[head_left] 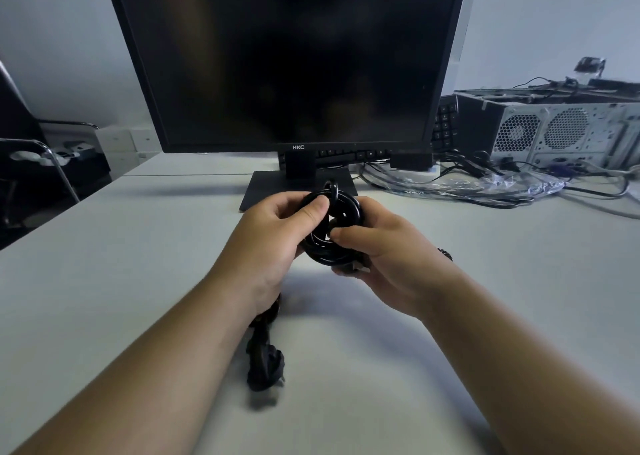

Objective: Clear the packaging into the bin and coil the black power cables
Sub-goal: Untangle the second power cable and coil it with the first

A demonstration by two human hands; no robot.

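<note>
You've got both hands wrapped around the black power cable (332,227), which is bunched into a small tight coil held up off the white desk (485,281), right in front of the monitor's base (263,191). Your left hand (273,243) is clamped on the left side of the coil, thumb pressed over the top loops, and your right hand (384,257) is closed on the right and lower side, thumb pushing into the middle of the bundle. A loose tail of the same cable drops out from under your left wrist, and its plug (265,368) hangs low near the desk, just beside your left forearm; can't tell if it's actually touching the surface. The monitor (287,56) is dark, HKC badge on the bottom bezel. Off to the right there's clear plastic packaging (485,186) lying crumpled on the desk, tangled in with a mess of other cables (588,191), and behind that a computer case (568,132) on its side. A black keyboard (445,122) stands propped behind the monitor. No bin visible from this angle.
</note>
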